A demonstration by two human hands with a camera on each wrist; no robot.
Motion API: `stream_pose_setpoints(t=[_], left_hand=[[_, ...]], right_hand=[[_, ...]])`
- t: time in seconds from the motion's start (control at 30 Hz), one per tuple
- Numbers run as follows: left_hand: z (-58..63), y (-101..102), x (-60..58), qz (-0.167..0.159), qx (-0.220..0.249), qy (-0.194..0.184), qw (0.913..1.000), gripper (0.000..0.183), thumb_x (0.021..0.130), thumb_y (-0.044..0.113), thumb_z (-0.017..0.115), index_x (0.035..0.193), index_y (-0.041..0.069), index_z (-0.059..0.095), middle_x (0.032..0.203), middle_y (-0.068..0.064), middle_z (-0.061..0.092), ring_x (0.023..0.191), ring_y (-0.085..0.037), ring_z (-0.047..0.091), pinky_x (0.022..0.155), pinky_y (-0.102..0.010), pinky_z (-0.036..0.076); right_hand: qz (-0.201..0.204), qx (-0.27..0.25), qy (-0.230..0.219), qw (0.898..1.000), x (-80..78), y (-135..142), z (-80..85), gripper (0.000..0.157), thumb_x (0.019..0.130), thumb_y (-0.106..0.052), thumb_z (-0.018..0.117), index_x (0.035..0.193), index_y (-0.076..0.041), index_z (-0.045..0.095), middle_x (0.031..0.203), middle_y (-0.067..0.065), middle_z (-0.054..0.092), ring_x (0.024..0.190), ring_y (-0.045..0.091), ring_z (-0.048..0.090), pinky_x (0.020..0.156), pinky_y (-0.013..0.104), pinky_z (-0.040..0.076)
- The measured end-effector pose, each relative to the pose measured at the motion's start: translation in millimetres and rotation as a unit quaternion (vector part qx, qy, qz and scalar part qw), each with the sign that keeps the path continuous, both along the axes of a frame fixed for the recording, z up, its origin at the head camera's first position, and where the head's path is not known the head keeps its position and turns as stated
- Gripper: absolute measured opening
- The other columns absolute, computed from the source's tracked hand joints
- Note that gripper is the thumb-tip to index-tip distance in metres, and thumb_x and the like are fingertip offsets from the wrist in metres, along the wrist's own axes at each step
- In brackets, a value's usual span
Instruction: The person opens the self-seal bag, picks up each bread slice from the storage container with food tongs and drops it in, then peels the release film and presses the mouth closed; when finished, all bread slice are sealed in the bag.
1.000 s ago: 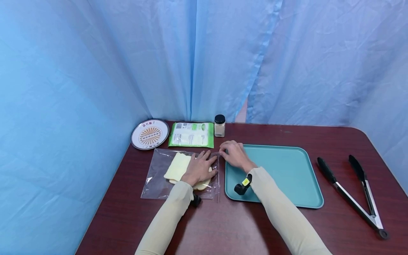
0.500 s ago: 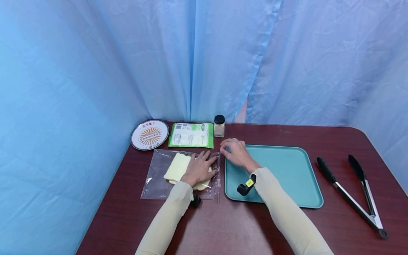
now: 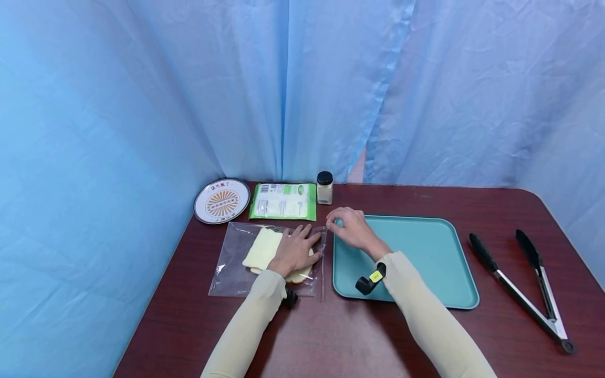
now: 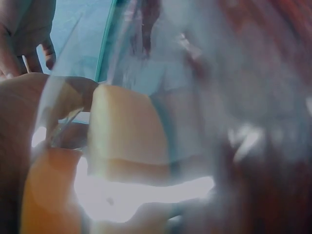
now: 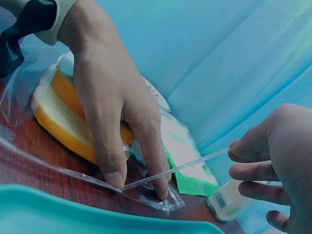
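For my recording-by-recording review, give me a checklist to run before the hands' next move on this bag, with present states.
1. Bread slices inside the bag: ok.
2. Slices squarely stacked: not ok, offset.
3. Left hand on the bag: ok, fingers spread.
4. Right hand holding the bag's raised edge: ok, pinched.
5. Bag sealed along its whole edge: cannot tell.
6. Tongs away from the bag: ok, the tray lies between.
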State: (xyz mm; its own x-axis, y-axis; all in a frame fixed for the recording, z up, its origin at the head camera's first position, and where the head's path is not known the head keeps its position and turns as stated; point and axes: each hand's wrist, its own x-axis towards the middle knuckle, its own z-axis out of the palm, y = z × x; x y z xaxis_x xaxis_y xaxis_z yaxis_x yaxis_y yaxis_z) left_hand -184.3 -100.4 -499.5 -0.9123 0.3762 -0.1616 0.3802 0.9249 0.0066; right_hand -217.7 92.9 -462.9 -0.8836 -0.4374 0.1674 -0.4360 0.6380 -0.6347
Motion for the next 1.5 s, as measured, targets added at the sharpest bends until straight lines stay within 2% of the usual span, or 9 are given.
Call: stream_pose_setpoints(t=[0.13, 0.27, 0.43, 0.63, 0.87, 1.5], left_hand=[[0.2, -1, 1.2, -0.001, 0.005, -0.002, 1.0000, 0.059, 0.098, 0.056, 0.052, 0.151, 0.028, 0.047, 0.163, -0.007, 0.038, 0.150, -0.028, 0.038, 0.120, -0.055, 0.035], [-0.1, -1, 2.0, 0.000, 0.008, -0.002, 1.0000, 0.059, 0.099, 0.056, 0.052, 0.151, 0.029, 0.047, 0.163, -0.007, 0.037, 0.150, -0.028, 0.039, 0.120, -0.056, 0.035], [-0.4, -1, 2.1, -0.001, 0.010, 0.001, 0.9999, 0.058, 0.099, 0.055, 0.052, 0.151, 0.028, 0.048, 0.162, -0.008, 0.038, 0.149, -0.029, 0.039, 0.119, -0.056, 0.036], [-3.0, -2, 2.0, 0.000, 0.018, -0.001, 0.9998, 0.057, 0.099, 0.054, 0.052, 0.150, 0.028, 0.049, 0.162, -0.008, 0.038, 0.149, -0.029, 0.039, 0.120, -0.056, 0.035], [-3.8, -2, 2.2, -0.002, 0.018, 0.003, 0.9998, 0.056, 0.099, 0.053, 0.052, 0.150, 0.029, 0.048, 0.162, -0.008, 0.038, 0.149, -0.029, 0.039, 0.119, -0.056, 0.035], [-1.3, 0, 1.1, -0.003, 0.010, 0.003, 0.9999, 0.056, 0.099, 0.052, 0.052, 0.150, 0.030, 0.048, 0.162, -0.007, 0.038, 0.149, -0.029, 0.039, 0.120, -0.056, 0.035]], right_hand=[[0.005, -0.005, -0.010, 1.000, 3.9, 2, 4.5, 0.017, 0.099, -0.017, 0.062, 0.094, -0.009, 0.076, 0.112, 0.010, 0.074, 0.109, 0.029, 0.066, 0.100, 0.054, 0.047], [0.016, -0.005, -0.025, 1.000, 7.7, 3, 7.9, 0.018, 0.100, -0.018, 0.061, 0.101, -0.006, 0.075, 0.102, 0.007, 0.073, 0.094, 0.022, 0.068, 0.081, 0.041, 0.057], [0.024, -0.008, -0.019, 1.000, 10.5, 5, 12.1, 0.018, 0.100, -0.017, 0.061, 0.101, -0.006, 0.075, 0.095, 0.005, 0.073, 0.084, 0.014, 0.065, 0.074, 0.032, 0.054], [0.029, -0.015, -0.001, 0.999, 13.7, 7, 20.2, 0.016, 0.099, -0.014, 0.061, 0.098, -0.008, 0.076, 0.092, 0.006, 0.074, 0.078, 0.012, 0.063, 0.070, 0.030, 0.054], [0.032, -0.018, -0.004, 0.999, 17.5, 10, 27.5, 0.016, 0.099, -0.016, 0.061, 0.096, -0.012, 0.076, 0.086, 0.002, 0.073, 0.070, 0.008, 0.059, 0.066, 0.026, 0.051], [0.030, -0.043, 0.022, 0.998, 33.1, 19, 49.9, 0.014, 0.099, -0.016, 0.063, 0.096, -0.013, 0.076, 0.066, -0.003, 0.063, 0.055, 0.008, 0.049, 0.056, 0.024, 0.043]])
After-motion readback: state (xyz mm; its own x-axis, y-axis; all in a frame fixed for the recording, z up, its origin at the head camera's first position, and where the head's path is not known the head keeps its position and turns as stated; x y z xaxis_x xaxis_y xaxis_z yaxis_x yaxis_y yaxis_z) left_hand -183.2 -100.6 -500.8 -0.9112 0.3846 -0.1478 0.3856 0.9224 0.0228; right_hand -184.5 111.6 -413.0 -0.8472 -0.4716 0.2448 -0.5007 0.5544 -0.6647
